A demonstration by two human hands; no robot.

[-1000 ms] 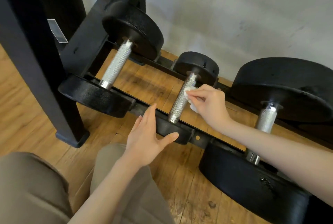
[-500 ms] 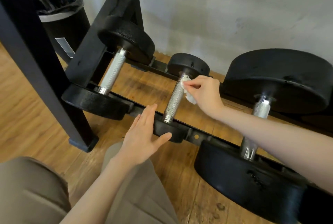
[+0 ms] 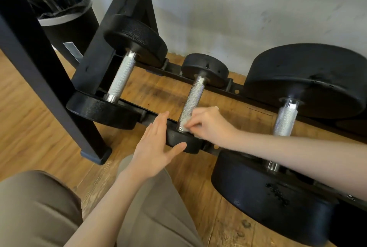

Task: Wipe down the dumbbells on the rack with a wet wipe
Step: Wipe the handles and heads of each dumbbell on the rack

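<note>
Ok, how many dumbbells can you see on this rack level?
3. A mid-sized dumbbell at left, the small dumbbell in the middle being wiped, and the largest dumbbell at right. More may sit beyond the frame's right edge.

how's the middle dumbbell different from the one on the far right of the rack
The middle dumbbell has much smaller black heads than the right dumbbell, whose heads are the largest on the rack. The middle one is being handled: the right hand presses a wet wipe to the near end of its handle and the left hand steadies its near head; the right one is only crossed by the forearm. Both have knurled metal handles and lie across the rails.
</note>
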